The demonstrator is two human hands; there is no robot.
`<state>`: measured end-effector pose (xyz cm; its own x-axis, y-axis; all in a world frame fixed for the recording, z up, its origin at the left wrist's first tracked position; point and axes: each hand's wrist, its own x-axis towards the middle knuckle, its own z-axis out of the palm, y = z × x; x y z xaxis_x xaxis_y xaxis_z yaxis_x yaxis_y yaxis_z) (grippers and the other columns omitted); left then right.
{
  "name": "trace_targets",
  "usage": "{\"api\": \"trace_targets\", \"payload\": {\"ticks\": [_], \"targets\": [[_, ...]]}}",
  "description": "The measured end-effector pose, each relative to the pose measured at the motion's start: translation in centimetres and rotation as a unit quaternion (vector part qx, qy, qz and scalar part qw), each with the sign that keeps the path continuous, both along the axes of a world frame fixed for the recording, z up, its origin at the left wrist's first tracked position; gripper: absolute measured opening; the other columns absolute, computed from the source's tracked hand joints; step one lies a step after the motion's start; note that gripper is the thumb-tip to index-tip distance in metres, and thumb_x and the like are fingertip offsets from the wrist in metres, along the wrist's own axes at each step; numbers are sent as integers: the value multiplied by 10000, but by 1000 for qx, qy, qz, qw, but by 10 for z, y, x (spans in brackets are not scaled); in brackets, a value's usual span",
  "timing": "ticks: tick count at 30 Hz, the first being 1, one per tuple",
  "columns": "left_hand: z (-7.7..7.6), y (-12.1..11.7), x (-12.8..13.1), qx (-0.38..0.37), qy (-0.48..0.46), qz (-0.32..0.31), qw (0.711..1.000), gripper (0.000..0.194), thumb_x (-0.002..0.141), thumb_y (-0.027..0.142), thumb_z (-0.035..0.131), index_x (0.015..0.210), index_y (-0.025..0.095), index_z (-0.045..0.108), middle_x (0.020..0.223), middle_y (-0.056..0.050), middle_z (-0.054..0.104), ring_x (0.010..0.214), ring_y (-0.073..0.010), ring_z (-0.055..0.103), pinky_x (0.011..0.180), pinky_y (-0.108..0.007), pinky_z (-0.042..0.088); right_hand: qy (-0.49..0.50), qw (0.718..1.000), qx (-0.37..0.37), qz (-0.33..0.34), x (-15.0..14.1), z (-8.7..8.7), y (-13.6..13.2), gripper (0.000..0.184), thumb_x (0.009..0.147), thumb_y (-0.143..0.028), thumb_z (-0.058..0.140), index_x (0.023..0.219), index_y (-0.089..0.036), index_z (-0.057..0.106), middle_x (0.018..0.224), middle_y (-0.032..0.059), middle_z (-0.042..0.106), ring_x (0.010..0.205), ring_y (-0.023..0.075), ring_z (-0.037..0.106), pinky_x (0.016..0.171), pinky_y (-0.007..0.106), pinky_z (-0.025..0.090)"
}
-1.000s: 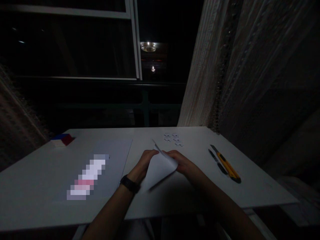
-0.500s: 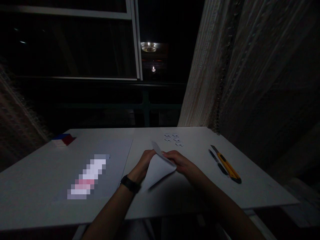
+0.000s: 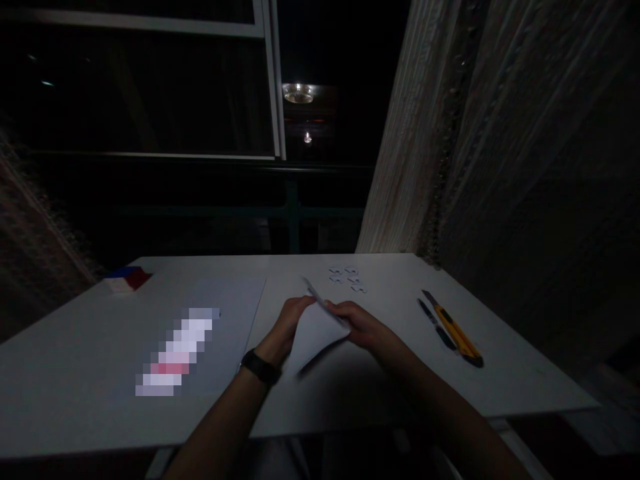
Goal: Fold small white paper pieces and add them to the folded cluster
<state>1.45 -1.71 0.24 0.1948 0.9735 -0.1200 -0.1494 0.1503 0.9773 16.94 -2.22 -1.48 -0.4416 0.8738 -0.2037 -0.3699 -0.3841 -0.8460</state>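
Observation:
A white sheet of paper (image 3: pixel 317 333), bent along a fold, is held up off the table between both hands. My left hand (image 3: pixel 294 319), with a dark band on its wrist, grips the sheet's left side near the upper fold. Opposite it, my right hand (image 3: pixel 361 323) is closed on the right edge, thumb toward the fold. The fingertips behind the paper are hidden. Just past the hands lie several small white paper pieces (image 3: pixel 349 279) with dark marks.
On the right of the white table (image 3: pixel 505 373) lie a yellow box cutter (image 3: pixel 456 333) and a dark pen (image 3: pixel 436 323). To the left, a large paper sheet (image 3: pixel 245 300) carries a blurred-out patch. A coloured cube (image 3: pixel 127 279) sits at the far left. Curtains (image 3: pixel 393 147) hang behind.
The paper's near corner has shifted slightly and its top flap looks narrower, folded closer together. Both hands stay nearly in place, still gripping it.

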Motion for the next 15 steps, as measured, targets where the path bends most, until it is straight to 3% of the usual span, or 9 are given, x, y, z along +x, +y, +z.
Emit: {"api": "trace_targets", "payload": {"ticks": [7, 12, 15], "targets": [[-2, 0, -1, 9, -16, -12, 1000, 259, 595, 333, 640, 642, 79, 657, 529, -34, 591, 505, -135, 509, 494, -241, 338, 38, 999, -13, 12, 0, 1, 1, 209, 544, -251, 753, 638, -102, 643, 525, -27, 545, 481, 70, 434, 507, 204, 323], [-6, 0, 0, 5, -21, -34, 999, 290, 611, 373, 632, 648, 86, 648, 519, -29, 592, 468, -134, 503, 494, -248, 354, -5, 1000, 19, -13, 0, 5, -2, 247, 518, -293, 767, 555, -92, 627, 492, -14, 536, 473, 78, 435, 513, 221, 331], [-7, 6, 0, -7, -48, -17, 999, 309, 638, 406, 598, 626, 100, 638, 513, -35, 601, 452, -136, 506, 494, -250, 375, -48, 996, 58, -51, -1, 4, -1, 297, 535, -363, 751, 551, -96, 621, 502, 4, 546, 476, 94, 448, 496, 231, 323]]}}
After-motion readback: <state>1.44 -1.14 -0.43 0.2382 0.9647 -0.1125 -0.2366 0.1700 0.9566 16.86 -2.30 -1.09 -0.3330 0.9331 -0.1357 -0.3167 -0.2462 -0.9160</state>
